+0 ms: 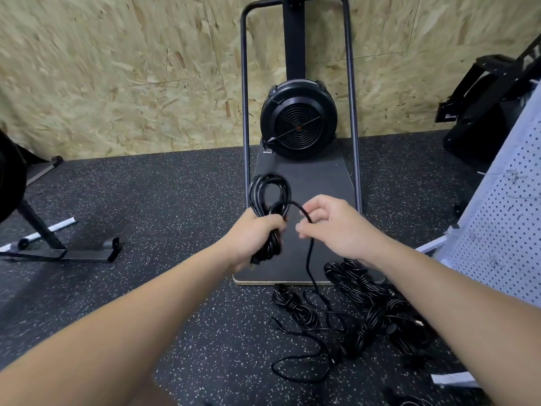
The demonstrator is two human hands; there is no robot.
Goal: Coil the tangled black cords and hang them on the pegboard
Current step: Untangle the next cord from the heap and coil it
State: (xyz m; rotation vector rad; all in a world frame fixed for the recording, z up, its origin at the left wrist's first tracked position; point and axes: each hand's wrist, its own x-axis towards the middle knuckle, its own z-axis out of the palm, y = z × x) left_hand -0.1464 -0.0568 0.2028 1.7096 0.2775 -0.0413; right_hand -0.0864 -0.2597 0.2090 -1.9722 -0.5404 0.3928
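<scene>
My left hand (254,239) grips a coil of black cord (269,192) around its middle, the loops standing up above my fist. My right hand (330,227) pinches the loose strand of that cord (309,259) just right of the coil. The strand arcs from the coil to my fingers and then drops to the floor. A pile of tangled black cords (360,315) lies on the floor below my right forearm. The white pegboard (503,218) leans at the right edge with small hooks on it.
A black fan machine (298,121) with a tall metal frame stands on a dark base plate (319,183) against the chipboard wall. A metal stand foot (67,253) lies on the speckled rubber floor at left. Black equipment (483,106) sits at the far right.
</scene>
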